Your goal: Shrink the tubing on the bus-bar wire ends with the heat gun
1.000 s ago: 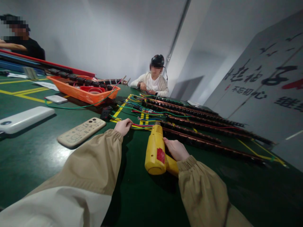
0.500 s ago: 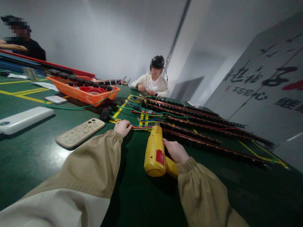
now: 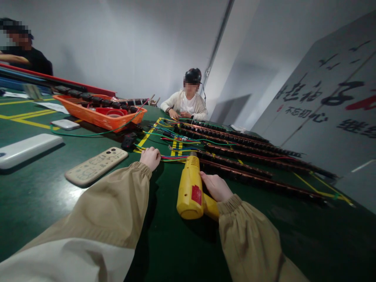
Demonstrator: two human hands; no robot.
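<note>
A yellow heat gun point(image 3: 190, 192) with a red label points away from me, its nozzle over a bundle of coloured wires point(image 3: 174, 158). My right hand point(image 3: 216, 186) is closed round its handle, from the right side. To the left, my left hand point(image 3: 150, 158) is closed on the same wires, which come out on both sides of it. The wires run between a small black connector block point(image 3: 129, 140) and the nearest long dark strip point(image 3: 235, 174). The nozzle tip is close to the strip's left end.
More long strips point(image 3: 249, 150) lie to the right. At the left are a patterned phone point(image 3: 96, 166), a white power bank point(image 3: 29, 149), a small white device point(image 3: 65, 124) and an orange basket point(image 3: 102, 122) with parts. A person point(image 3: 188, 98) sits across the table, another point(image 3: 29, 55) far left.
The whole view has shifted slightly, so things appear a little further left. Both hands keep their holds, and the heat gun stays over the wires.
</note>
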